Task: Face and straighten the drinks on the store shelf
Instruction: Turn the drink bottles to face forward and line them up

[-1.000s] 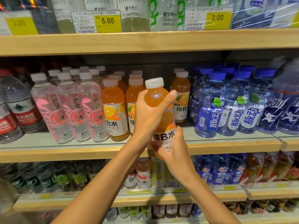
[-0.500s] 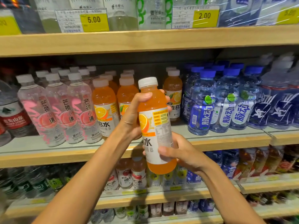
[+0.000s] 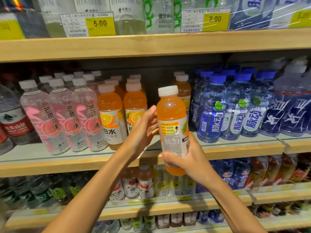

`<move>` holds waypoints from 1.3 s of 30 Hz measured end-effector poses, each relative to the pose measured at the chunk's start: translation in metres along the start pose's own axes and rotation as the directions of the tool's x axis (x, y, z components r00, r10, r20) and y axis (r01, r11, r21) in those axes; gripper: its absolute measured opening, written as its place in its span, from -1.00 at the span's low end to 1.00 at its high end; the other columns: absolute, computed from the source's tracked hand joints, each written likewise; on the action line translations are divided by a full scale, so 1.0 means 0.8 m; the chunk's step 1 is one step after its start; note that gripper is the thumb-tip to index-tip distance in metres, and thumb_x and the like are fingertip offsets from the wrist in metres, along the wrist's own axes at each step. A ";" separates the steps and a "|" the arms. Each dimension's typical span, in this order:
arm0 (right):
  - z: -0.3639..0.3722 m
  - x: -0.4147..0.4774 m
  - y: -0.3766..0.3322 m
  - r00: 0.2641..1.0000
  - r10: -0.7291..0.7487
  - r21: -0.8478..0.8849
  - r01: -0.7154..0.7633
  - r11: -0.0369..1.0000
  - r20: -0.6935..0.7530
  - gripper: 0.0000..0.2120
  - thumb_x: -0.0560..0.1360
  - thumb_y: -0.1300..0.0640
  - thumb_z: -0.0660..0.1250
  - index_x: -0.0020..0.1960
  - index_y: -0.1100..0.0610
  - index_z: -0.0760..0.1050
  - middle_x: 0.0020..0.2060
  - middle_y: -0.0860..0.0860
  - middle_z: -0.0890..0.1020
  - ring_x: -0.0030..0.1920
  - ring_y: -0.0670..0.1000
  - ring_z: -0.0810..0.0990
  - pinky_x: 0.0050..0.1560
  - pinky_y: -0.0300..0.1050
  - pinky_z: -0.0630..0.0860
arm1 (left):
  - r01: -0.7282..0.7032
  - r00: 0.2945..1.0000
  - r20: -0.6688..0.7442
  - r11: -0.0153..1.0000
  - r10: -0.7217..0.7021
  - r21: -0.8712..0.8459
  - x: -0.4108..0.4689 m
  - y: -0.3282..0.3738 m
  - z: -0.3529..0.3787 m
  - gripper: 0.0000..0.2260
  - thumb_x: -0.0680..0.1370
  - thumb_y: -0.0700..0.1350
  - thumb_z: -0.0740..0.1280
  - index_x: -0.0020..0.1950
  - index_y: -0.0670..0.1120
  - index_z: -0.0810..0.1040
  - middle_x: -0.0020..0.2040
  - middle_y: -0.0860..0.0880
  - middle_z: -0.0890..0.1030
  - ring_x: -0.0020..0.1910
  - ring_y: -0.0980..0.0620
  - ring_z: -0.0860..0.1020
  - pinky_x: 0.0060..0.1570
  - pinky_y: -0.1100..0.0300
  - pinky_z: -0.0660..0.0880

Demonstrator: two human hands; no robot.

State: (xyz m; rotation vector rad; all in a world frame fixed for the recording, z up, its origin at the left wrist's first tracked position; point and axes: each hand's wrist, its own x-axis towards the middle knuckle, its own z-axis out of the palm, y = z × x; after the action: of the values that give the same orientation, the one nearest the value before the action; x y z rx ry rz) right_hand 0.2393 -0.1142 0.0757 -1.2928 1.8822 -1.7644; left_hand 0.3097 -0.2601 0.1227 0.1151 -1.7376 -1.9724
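Note:
An orange vitamin drink bottle (image 3: pixel 171 125) with a white cap is held upright in front of the middle shelf (image 3: pixel 235 148). Its back label with small print faces me. My right hand (image 3: pixel 188 158) grips the lower part of the bottle from the right. My left hand (image 3: pixel 143 130) wraps the left side of the bottle near its middle. Behind it stand more orange bottles (image 3: pixel 111 115) in rows, with a gap in the front row behind the held one.
Pink-labelled clear bottles (image 3: pixel 70 118) stand left of the orange ones, blue-capped bottles (image 3: pixel 212 111) to the right. Water bottles with red labels (image 3: pixel 13 121) sit at far left. The upper shelf (image 3: pixel 151 44) carries price tags; lower shelves hold several small drinks.
The held orange bottle has been turned further, so its back label now faces me, and it has shifted slightly right. Both hands stay on it.

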 end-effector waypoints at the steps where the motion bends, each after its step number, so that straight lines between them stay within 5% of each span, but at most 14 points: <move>1: -0.004 0.003 0.003 0.999 -0.008 -0.034 0.007 0.999 -0.044 -0.39 0.29 -0.02 0.52 0.24 0.01 0.32 0.02 -0.13 0.61 0.00 -0.22 0.60 -0.02 -0.33 0.51 | -0.042 0.999 -0.030 0.996 0.044 0.075 -0.003 -0.007 -0.001 -0.74 0.56 0.08 0.23 0.01 -0.05 0.62 -0.06 0.00 0.69 -0.06 0.11 0.63 -0.10 0.30 0.55; 3: -0.010 0.011 0.010 0.992 -0.020 -0.085 0.009 0.996 -0.129 -0.40 0.32 0.01 0.54 0.23 0.01 0.30 0.00 -0.15 0.59 -0.02 -0.24 0.59 -0.04 -0.34 0.51 | -0.166 0.979 -0.051 0.915 0.198 0.367 -0.009 -0.024 -0.007 -0.78 0.62 -0.07 0.19 0.00 -0.10 0.61 -0.10 -0.01 0.67 -0.10 0.12 0.62 -0.08 0.25 0.54; 7: -0.015 0.031 0.031 0.961 -0.044 -0.166 -0.002 0.986 -0.275 -0.40 0.34 0.06 0.53 0.22 0.02 0.24 0.00 -0.20 0.54 -0.04 -0.29 0.56 -0.10 -0.51 0.41 | -0.353 0.900 0.195 0.393 0.390 0.849 -0.023 -0.059 -0.022 -0.71 0.62 0.01 0.17 0.07 -0.14 0.59 -0.04 -0.02 0.63 -0.05 0.08 0.58 -0.08 0.11 0.52; 10: -0.009 0.044 0.048 0.929 -0.038 -0.213 -0.044 0.976 -0.368 -0.35 0.37 0.03 0.52 0.28 0.09 0.22 0.09 -0.05 0.53 0.08 -0.08 0.52 0.06 -0.29 0.42 | -0.479 0.804 0.481 -0.099 0.350 0.872 -0.021 -0.071 -0.028 -0.65 0.58 0.02 0.13 0.05 -0.18 0.60 -0.04 -0.10 0.63 -0.09 -0.05 0.60 -0.23 0.10 0.54; 12: -0.004 0.049 0.055 0.910 -0.042 -0.215 -0.053 0.975 -0.412 -0.33 0.39 0.01 0.49 0.32 0.13 0.19 0.19 0.04 0.50 0.16 -0.01 0.49 0.16 -0.11 0.42 | -0.529 0.761 0.591 -0.271 0.268 0.804 -0.015 -0.079 -0.035 -0.67 0.57 0.01 0.13 0.02 -0.17 0.60 -0.08 -0.11 0.62 -0.16 -0.07 0.59 -0.27 0.11 0.52; 19: -0.001 0.050 0.060 0.896 -0.079 -0.373 -0.102 0.922 -0.438 -0.28 0.45 -0.05 0.40 0.43 0.21 0.14 0.28 0.12 0.35 0.28 0.07 0.38 0.27 0.04 0.40 | -0.592 0.728 0.665 -0.338 0.167 0.732 -0.007 -0.102 -0.048 -0.66 0.62 0.01 0.11 0.09 -0.19 0.55 -0.02 -0.12 0.57 -0.10 -0.08 0.54 -0.14 0.07 0.52; 26: 0.002 0.042 0.068 0.806 -0.147 -0.473 -0.179 0.863 -0.574 -0.36 0.37 -0.03 0.50 0.33 0.19 0.35 0.14 0.09 0.47 0.15 0.07 0.48 0.09 -0.08 0.47 | -0.599 0.714 0.674 -0.332 0.191 0.729 -0.006 -0.104 -0.050 -0.66 0.61 0.02 0.12 0.09 -0.18 0.55 -0.02 -0.11 0.57 -0.10 -0.07 0.54 -0.15 0.09 0.52; 32: 0.007 0.061 0.069 0.800 -0.160 -0.563 -0.249 0.788 -0.578 -0.38 0.46 0.00 0.42 0.39 0.25 0.30 0.25 0.18 0.48 0.28 0.15 0.43 0.22 0.03 0.41 | -0.590 0.716 0.667 -0.332 0.206 0.736 -0.007 -0.103 -0.051 -0.65 0.61 0.02 0.11 0.10 -0.19 0.55 -0.01 -0.11 0.58 -0.09 -0.06 0.54 -0.13 0.08 0.52; 39: 0.007 0.037 0.069 0.781 -0.196 -0.520 -0.187 0.833 -0.594 -0.56 0.45 0.16 0.44 0.25 0.27 0.40 0.11 0.16 0.54 0.11 0.12 0.53 0.08 -0.05 0.46 | -0.545 0.670 0.626 -0.307 0.399 0.780 -0.030 -0.095 -0.062 -0.75 0.53 -0.11 0.25 0.03 -0.23 0.61 -0.03 -0.16 0.63 -0.10 -0.10 0.61 -0.10 0.07 0.55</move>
State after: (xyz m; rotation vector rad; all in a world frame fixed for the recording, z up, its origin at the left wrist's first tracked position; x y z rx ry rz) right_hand 0.2035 -0.1467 0.0357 -0.8769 2.9532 -1.8721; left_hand 0.3260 -0.2902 0.0356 -0.2390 -2.3348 0.3127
